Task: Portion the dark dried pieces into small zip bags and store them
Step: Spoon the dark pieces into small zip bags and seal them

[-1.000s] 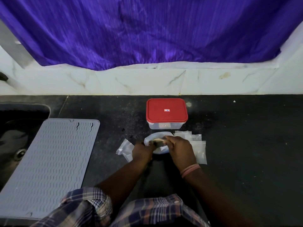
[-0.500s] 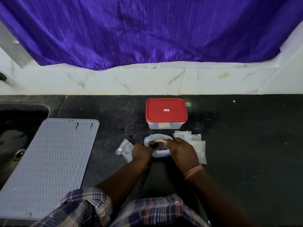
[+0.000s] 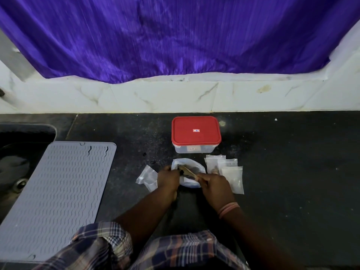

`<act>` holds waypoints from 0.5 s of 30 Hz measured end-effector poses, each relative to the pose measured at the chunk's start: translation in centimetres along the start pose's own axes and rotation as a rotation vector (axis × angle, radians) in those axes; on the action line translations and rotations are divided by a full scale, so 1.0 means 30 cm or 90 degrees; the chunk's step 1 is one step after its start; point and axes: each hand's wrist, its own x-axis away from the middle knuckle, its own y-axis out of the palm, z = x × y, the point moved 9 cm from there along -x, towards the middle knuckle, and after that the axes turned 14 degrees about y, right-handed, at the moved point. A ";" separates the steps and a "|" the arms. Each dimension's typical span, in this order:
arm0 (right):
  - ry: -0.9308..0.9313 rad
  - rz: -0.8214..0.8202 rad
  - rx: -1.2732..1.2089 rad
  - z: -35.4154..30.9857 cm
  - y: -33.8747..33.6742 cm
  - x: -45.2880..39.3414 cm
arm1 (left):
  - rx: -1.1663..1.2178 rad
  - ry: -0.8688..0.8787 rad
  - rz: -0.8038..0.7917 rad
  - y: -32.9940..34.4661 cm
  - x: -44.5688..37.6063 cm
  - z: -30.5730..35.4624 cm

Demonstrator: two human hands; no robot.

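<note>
Both hands meet over a shallow white bowl [image 3: 191, 184] near the middle of the dark desk [image 3: 292, 172]. The right hand [image 3: 215, 184] grips the handle of a pale wooden spoon [image 3: 190, 172], whose tip reaches left across the bowl. The left hand [image 3: 168, 179] sits at the bowl's left rim with fingers curled — it seems to pinch something small where the spoon tip ends, probably the mouth of a zip bag, but the picture is too small to tell what.

The dark dried pieces [image 3: 194, 168] lie in the bowl, partly hidden by the spoon and hands. Just left of the left hand lie a couple of clear zip bags [image 3: 148, 176], and right of the bowl a small stack of zip bags [image 3: 228, 170]; a few look to hold something dark, though that is unclear. Beyond the bowl, toward the wall, stands a clear storage box with a red lid [image 3: 196, 131], shut.

The step in hand looks like spooning a portion into a bag. Next, the spoonful must be tipped cleanly into the bag's mouth, which calls for the left hand to keep the opening wide and steady; then the zip has to be pressed closed, and the lid lifted before anything goes in the box.

A grey ribbed mat [image 3: 58, 195] lies at far left, beside a sink [image 3: 17, 168] — a purple curtain [image 3: 175, 36] hangs behind.
</note>
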 end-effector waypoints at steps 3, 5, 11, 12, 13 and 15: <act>-0.005 -0.027 0.000 -0.014 0.010 0.007 | 0.035 -0.008 0.005 0.000 -0.010 -0.009; 0.018 -0.040 -0.009 -0.012 0.008 0.007 | 0.060 -0.008 -0.011 0.006 -0.023 -0.024; 0.301 -0.176 -0.338 0.072 0.066 0.022 | 0.019 0.005 -0.027 -0.003 -0.005 0.014; 0.324 -0.180 -0.368 0.074 0.073 0.024 | -0.002 0.011 -0.026 -0.006 -0.006 0.021; 0.341 -0.183 -0.394 0.071 0.078 0.025 | -0.023 0.019 -0.023 -0.010 -0.011 0.027; 0.376 -0.174 -0.446 0.074 0.084 0.022 | -0.042 0.021 -0.019 -0.012 -0.014 0.034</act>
